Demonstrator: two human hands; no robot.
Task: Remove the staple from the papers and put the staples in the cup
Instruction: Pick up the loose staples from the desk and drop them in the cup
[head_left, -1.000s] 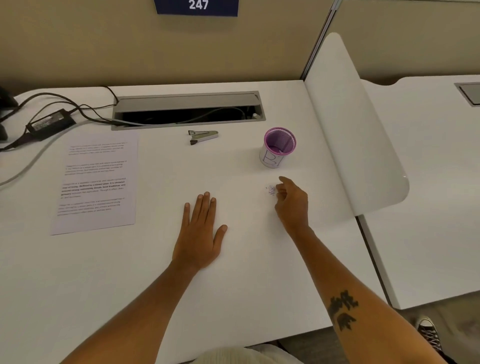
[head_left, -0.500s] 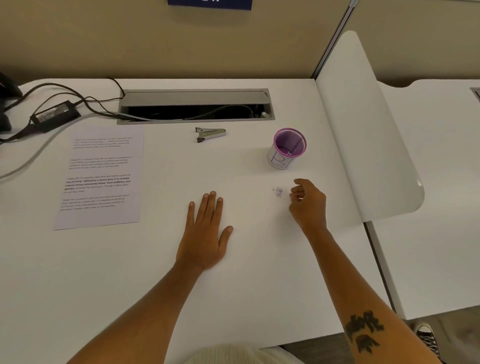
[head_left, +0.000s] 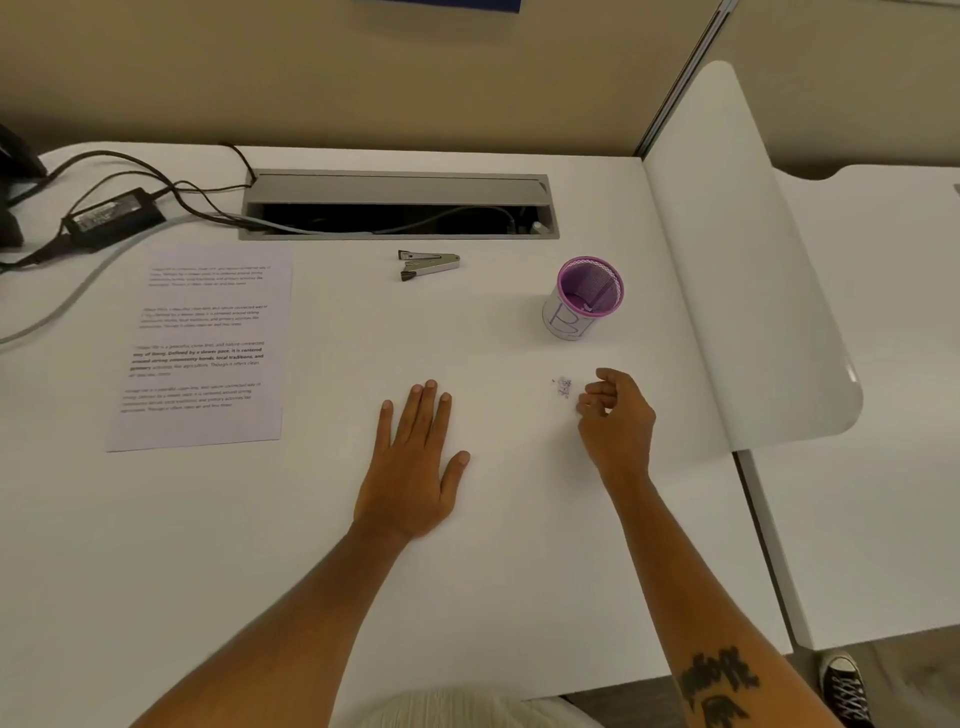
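Observation:
A small heap of pulled staples (head_left: 563, 387) lies on the white desk (head_left: 493, 519), in front of the purple mesh cup (head_left: 586, 299). My right hand (head_left: 615, 415) rests just right of the heap with its fingers curled, a small gap between fingertips and staples; whether it pinches a staple I cannot tell. My left hand (head_left: 415, 462) lies flat on the desk, palm down, fingers apart, holding nothing. The printed papers (head_left: 205, 345) lie flat at the left. A metal staple remover (head_left: 428, 264) lies behind my left hand, near the cable slot.
A grey cable slot (head_left: 397, 205) runs along the desk's back. A black power brick (head_left: 111, 215) and cables lie at the back left. A white curved divider panel (head_left: 743, 270) stands on the right, with another desk (head_left: 883, 364) beyond it.
My right hand has drawn back to the right, away from the staple heap it was touching. My left hand has stayed flat. The camera has tilted slightly downward.

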